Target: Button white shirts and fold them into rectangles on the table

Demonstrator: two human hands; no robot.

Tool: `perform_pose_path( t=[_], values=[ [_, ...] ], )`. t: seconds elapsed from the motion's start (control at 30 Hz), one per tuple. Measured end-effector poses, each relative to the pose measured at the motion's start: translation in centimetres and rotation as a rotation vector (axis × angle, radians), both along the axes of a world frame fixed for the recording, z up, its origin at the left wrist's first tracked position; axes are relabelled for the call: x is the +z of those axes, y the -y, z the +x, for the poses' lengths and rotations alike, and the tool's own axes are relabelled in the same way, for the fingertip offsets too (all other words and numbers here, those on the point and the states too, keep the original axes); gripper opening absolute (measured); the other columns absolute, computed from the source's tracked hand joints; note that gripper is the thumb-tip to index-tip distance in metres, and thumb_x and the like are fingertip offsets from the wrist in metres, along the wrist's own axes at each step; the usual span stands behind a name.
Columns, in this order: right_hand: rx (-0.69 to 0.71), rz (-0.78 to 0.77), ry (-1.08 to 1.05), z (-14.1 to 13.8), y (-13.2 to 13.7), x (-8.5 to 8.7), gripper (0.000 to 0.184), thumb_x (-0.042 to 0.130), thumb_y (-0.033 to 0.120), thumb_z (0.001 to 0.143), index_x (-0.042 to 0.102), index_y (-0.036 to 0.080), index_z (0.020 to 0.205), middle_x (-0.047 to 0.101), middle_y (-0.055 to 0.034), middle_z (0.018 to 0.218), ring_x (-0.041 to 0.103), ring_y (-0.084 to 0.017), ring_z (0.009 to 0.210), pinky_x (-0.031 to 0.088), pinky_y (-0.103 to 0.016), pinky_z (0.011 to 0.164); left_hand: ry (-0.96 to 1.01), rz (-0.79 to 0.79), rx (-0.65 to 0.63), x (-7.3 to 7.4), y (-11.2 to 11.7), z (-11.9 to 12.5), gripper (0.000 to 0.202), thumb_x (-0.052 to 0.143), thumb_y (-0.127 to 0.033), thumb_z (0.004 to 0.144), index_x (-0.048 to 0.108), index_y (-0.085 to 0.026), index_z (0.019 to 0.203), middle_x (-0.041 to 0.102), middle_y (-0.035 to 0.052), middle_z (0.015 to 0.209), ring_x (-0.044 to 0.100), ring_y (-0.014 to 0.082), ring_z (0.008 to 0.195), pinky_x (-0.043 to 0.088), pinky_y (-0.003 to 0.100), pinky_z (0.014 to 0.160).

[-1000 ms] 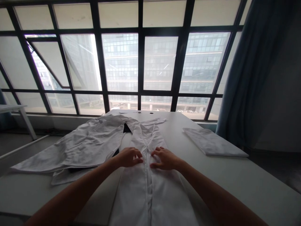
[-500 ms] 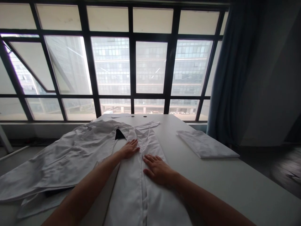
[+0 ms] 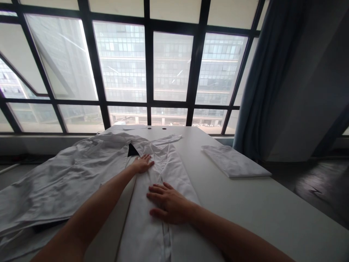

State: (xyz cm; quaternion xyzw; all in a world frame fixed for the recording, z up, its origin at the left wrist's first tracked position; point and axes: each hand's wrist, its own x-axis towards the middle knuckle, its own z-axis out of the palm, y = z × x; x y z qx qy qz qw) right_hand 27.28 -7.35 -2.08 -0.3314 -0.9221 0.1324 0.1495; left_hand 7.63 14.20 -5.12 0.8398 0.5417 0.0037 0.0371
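Observation:
A white garment (image 3: 174, 171) lies lengthwise down the middle of the white table (image 3: 272, 211), folded narrow with its front seam up. My left hand (image 3: 142, 164) rests flat on its upper left part, fingers stretched toward the collar. My right hand (image 3: 166, 203) lies flat across the seam nearer to me, fingers spread and pointing left. Neither hand holds anything.
A heap of rumpled white garments (image 3: 62, 178) covers the table's left side, hanging over the edge. A neatly folded white garment (image 3: 234, 162) lies at the right. Behind the table is a large grid window (image 3: 147, 69); a dark blue curtain (image 3: 269, 83) hangs at the right.
My left hand has slid further up the garment toward the collar, and my right hand has slid back toward me and leftward across the seam. Both hands went from curled to flat.

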Motion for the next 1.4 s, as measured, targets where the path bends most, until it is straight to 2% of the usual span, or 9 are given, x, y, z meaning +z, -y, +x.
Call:
perform_pose_path(
  t=[0.37, 0.57, 0.63, 0.7, 0.77, 0.83, 1.03, 1.2, 1.4],
  values=[
    [0.010, -0.069, 0.002, 0.2, -0.1, 0.6, 0.066, 0.048, 0.057, 0.092, 0.038, 0.023, 0.148, 0.036, -0.0123, 0.154, 0.028, -0.028, 0.144, 0.013, -0.051, 0.118, 0.049, 0.045, 0.113, -0.1, -8.7, 1.4, 0.057, 0.020, -0.040, 0.101, 0.032, -0.015, 0.150, 0.020, 0.0191, 0.158, 0.015, 0.0338, 0.147, 0.015, 0.065, 0.111],
    [0.020, -0.046, 0.010, 0.3, -0.2, 0.8, 0.065, 0.051, 0.055, 0.092, 0.040, 0.022, 0.147, 0.037, -0.0129, 0.153, 0.031, -0.029, 0.142, 0.016, -0.052, 0.117, 0.062, 0.143, 0.135, 1.5, -8.0, 3.5, 0.061, 0.022, -0.040, 0.100, 0.027, -0.007, 0.151, 0.017, 0.0211, 0.159, 0.011, 0.0333, 0.148, 0.006, 0.059, 0.116],
    [0.024, -0.027, 0.008, 0.3, -0.2, 0.8, 0.065, 0.052, 0.056, 0.091, 0.042, 0.022, 0.146, 0.038, -0.0129, 0.153, 0.033, -0.029, 0.141, 0.016, -0.050, 0.117, 0.090, 0.232, 0.031, 1.3, -6.1, 5.7, 0.062, 0.017, -0.041, 0.101, 0.022, -0.008, 0.153, 0.011, 0.0165, 0.161, 0.004, 0.0282, 0.149, 0.002, 0.051, 0.118],
    [0.023, -0.001, 0.003, 0.3, -0.3, 0.7, 0.064, 0.052, 0.056, 0.091, 0.044, 0.021, 0.144, 0.040, -0.0132, 0.151, 0.036, -0.029, 0.139, 0.017, -0.049, 0.117, 0.122, 0.284, -0.236, 0.4, -4.0, 8.4, 0.060, 0.016, -0.043, 0.101, 0.023, -0.013, 0.153, 0.017, 0.0123, 0.161, 0.009, 0.0247, 0.149, 0.004, 0.047, 0.119],
    [0.019, 0.015, -0.003, 0.3, -0.3, 0.5, 0.064, 0.053, 0.055, 0.091, 0.046, 0.019, 0.143, 0.042, -0.0139, 0.150, 0.038, -0.029, 0.137, 0.019, -0.050, 0.116, 0.104, 0.184, -0.479, -0.8, -2.3, 10.9, 0.061, 0.019, -0.049, 0.101, 0.021, -0.019, 0.154, 0.020, 0.0096, 0.160, 0.013, 0.0234, 0.148, 0.010, 0.046, 0.119],
    [0.016, 0.019, -0.007, 0.3, -0.3, 0.4, 0.063, 0.053, 0.055, 0.091, 0.047, 0.019, 0.142, 0.043, -0.0145, 0.149, 0.038, -0.030, 0.136, 0.020, -0.051, 0.115, 0.091, 0.083, -0.566, -1.7, -1.7, 12.8, 0.067, 0.023, -0.056, 0.099, 0.020, -0.019, 0.154, 0.020, 0.0115, 0.160, 0.015, 0.0244, 0.148, 0.014, 0.046, 0.118],
    [0.029, 0.027, -0.028, 0.6, -0.3, 0.7, 0.064, 0.052, 0.060, 0.089, 0.048, 0.021, 0.140, 0.047, -0.0142, 0.146, 0.042, -0.031, 0.132, 0.021, -0.053, 0.114, 0.089, -0.032, -0.378, -0.9, -6.0, 15.4, 0.082, 0.019, -0.062, 0.096, 0.019, -0.002, 0.152, 0.010, 0.0210, 0.159, 0.008, 0.0301, 0.148, 0.014, 0.045, 0.118],
    [0.060, 0.041, -0.062, 0.9, -0.8, 0.6, 0.068, 0.051, 0.059, 0.090, 0.039, 0.021, 0.145, 0.044, -0.0125, 0.148, 0.035, -0.028, 0.138, 0.018, -0.050, 0.117, 0.083, -0.014, -0.281, -0.3, -10.1, 16.8, 0.081, 0.020, -0.061, 0.095, 0.018, -0.004, 0.153, 0.008, 0.0197, 0.160, 0.007, 0.0303, 0.149, 0.013, 0.046, 0.118],
    [0.059, 0.048, -0.045, 1.0, -0.9, 0.2, 0.064, 0.054, 0.056, 0.090, 0.042, 0.024, 0.144, 0.043, -0.0111, 0.149, 0.036, -0.028, 0.138, 0.020, -0.050, 0.116, 0.061, 0.010, -0.272, 0.1, -10.3, 16.7, 0.077, 0.020, -0.058, 0.096, 0.019, -0.006, 0.153, 0.010, 0.0189, 0.160, 0.010, 0.0291, 0.148, 0.012, 0.046, 0.118]
  ],
)
